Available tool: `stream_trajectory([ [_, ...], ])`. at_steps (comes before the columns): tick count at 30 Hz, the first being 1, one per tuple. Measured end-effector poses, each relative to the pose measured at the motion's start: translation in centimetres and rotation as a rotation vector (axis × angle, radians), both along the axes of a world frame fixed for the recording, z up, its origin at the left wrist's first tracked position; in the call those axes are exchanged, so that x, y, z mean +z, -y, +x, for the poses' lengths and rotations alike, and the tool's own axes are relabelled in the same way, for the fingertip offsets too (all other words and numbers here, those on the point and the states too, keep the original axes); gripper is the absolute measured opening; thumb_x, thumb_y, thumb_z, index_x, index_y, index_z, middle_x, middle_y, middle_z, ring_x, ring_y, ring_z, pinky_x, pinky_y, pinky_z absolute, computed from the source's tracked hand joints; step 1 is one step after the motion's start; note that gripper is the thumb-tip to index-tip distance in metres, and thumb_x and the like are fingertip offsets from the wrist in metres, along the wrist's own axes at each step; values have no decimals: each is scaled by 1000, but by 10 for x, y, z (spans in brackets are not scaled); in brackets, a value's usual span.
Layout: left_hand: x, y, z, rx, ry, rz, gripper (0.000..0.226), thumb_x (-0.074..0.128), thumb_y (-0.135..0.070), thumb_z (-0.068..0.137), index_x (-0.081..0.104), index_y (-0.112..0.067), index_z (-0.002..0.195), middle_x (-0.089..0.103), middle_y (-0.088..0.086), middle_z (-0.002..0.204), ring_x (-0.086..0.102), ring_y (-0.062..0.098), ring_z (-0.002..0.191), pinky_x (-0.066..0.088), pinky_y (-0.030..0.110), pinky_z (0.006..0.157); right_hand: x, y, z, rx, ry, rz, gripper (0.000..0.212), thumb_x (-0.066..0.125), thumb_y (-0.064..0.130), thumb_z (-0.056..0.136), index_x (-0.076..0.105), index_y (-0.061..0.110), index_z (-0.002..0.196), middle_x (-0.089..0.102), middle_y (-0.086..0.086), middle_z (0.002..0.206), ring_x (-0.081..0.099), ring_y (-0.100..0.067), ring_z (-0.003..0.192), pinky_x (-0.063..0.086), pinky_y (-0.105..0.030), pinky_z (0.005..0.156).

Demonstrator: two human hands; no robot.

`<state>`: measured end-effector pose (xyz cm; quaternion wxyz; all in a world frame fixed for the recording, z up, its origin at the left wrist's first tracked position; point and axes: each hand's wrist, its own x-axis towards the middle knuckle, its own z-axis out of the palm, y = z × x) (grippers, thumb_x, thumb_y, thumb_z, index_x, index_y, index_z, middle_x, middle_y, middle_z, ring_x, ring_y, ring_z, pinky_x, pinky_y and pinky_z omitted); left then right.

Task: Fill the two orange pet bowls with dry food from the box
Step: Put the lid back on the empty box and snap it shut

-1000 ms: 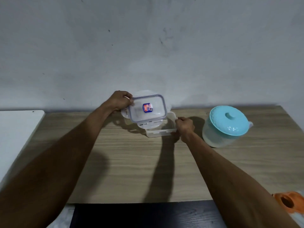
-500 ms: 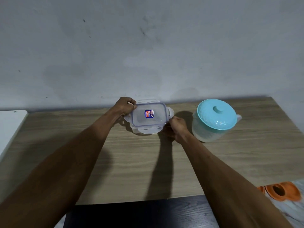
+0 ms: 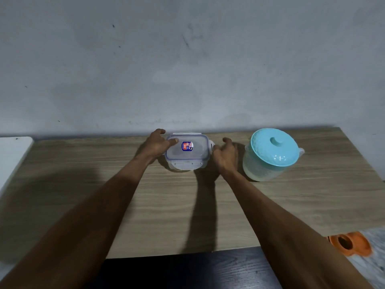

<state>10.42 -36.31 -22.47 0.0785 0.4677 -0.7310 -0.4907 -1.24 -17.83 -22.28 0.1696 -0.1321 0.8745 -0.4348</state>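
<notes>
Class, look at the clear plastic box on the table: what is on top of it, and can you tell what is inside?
On the box sits its clear lid with a red-and-blue sticker. The left hand's thumb rests on the lid. No food shows through the plastic, but the lid and glare obscure the contents.

Jug: translucent, turquoise lid, upright on the wooden table, just right of the grip.
White surface: far left of it.
Wall: grey, behind.
</notes>
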Motion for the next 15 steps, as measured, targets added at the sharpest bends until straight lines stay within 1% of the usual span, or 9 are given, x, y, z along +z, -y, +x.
stream_trajectory([
  [1, -2, -3, 3, 4, -8, 23, 80, 80, -41, 75, 43, -16, 141, 55, 9, 136, 59, 30, 116, 53, 48, 95, 2, 0, 1, 94, -101, 9, 59, 58, 29, 91, 43, 13, 145, 40, -15, 150, 43, -34, 136, 37, -40, 109],
  [3, -6, -8, 9, 11, -11, 37, 80, 82, -40, 73, 44, -16, 140, 56, 2, 130, 61, 30, 110, 56, 50, 88, 4, 4, 3, 372, -232, 110, 80, 67, 47, 83, 33, 19, 150, 27, -13, 157, 31, -35, 143, 34, -48, 114],
  [5, -8, -11, 14, 7, -1, 28, 78, 81, -42, 72, 46, -18, 137, 58, 5, 130, 64, 30, 104, 58, 50, 83, 2, 12, 1, 631, -298, 312, 104, 71, 62, 75, 17, 25, 156, 7, -9, 165, 11, -34, 151, 23, -59, 118],
  [7, -9, -14, 17, -12, 28, -7, 78, 81, -44, 70, 47, -19, 135, 59, 8, 130, 65, 28, 101, 58, 49, 83, 3, 22, -1, 815, -382, 462, 118, 73, 66, 71, 3, 27, 158, -7, -6, 166, -5, -32, 153, 13, -63, 120],
  [9, -8, -15, 20, -28, 40, -28, 79, 82, -49, 65, 51, -21, 132, 61, 5, 124, 66, 27, 98, 59, 49, 81, 3, 30, -2, 907, -438, 535, 125, 77, 64, 69, -3, 27, 158, -13, -6, 166, -12, -31, 153, 8, -62, 120],
  [10, -8, -14, 21, -35, 47, -32, 81, 82, -53, 60, 53, -22, 129, 63, 3, 122, 66, 27, 96, 59, 49, 79, 3, 34, -4, 927, -447, 557, 127, 79, 62, 67, -4, 27, 158, -12, -5, 166, -12, -31, 153, 8, -62, 120],
  [12, -11, -13, 24, -51, 62, -49, 84, 79, -59, 54, 55, -25, 126, 64, 2, 119, 67, 26, 94, 59, 49, 77, 3, 41, -4, 958, -455, 593, 131, 82, 60, 65, -4, 26, 158, -10, -5, 167, -11, -31, 153, 11, -62, 119],
  [15, -16, -15, 27, -59, 55, -29, 83, 78, -58, 57, 52, -25, 129, 64, 3, 117, 68, 28, 91, 60, 50, 73, 3, 48, -5, 996, -465, 641, 136, 84, 59, 61, -6, 25, 158, -6, -5, 167, -6, -33, 153, 17, -63, 118],
])
